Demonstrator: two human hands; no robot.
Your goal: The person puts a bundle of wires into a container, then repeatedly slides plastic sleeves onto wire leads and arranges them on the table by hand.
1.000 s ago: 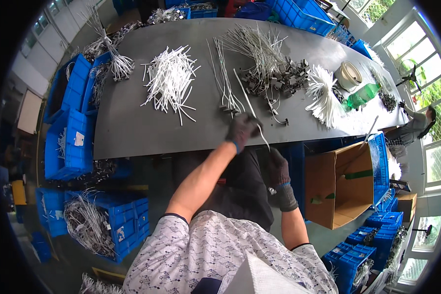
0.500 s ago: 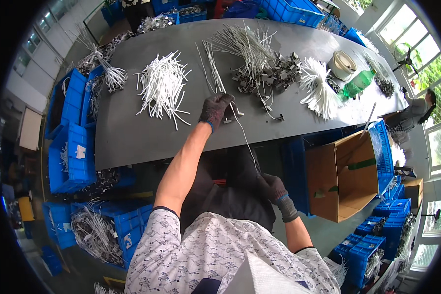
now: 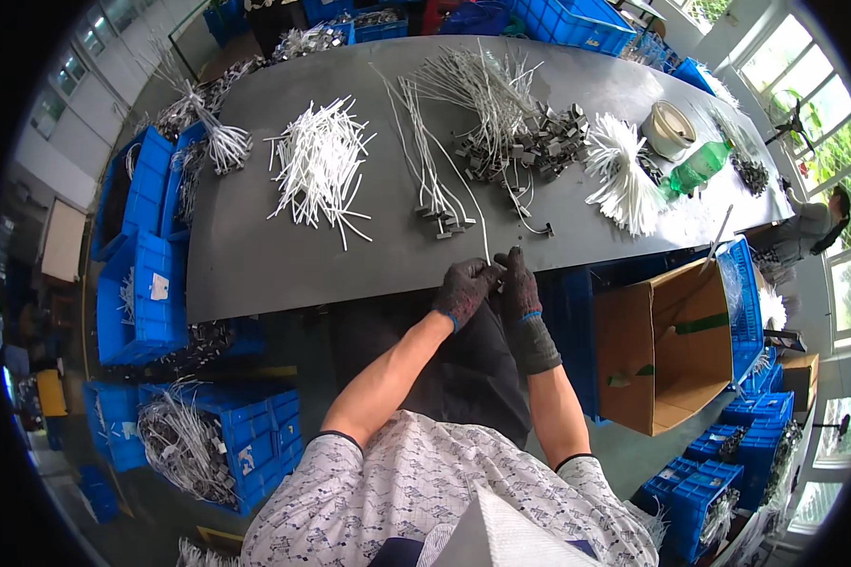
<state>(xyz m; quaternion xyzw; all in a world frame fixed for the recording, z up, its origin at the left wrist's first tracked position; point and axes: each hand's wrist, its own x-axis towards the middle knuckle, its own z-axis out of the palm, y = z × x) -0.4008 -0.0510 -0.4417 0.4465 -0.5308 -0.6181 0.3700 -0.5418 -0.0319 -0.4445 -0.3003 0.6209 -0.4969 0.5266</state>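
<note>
Both my hands wear dark knit gloves and meet at the near edge of the grey table (image 3: 255, 274). My left hand (image 3: 463, 288) and my right hand (image 3: 518, 282) pinch the near end of one long white cable (image 3: 470, 203) that runs away from me across the table. Just beyond them lies a row of white cables with grey metal ends (image 3: 430, 180). Farther back is a heap of grey metal clips with white cables (image 3: 520, 142). A loose pile of short white sticks (image 3: 317, 165) lies to the left.
A fanned white bundle (image 3: 619, 175), a tape roll (image 3: 669, 128) and a green bottle (image 3: 695, 175) sit at the right of the table. An open cardboard box (image 3: 667, 350) stands at my right. Blue crates (image 3: 147, 283) with cable bundles line the left. Another person (image 3: 808, 227) works far right.
My left hand pulled back from the cable row to the table's near edge. My right hand rose from below the table to meet it on the cable.
</note>
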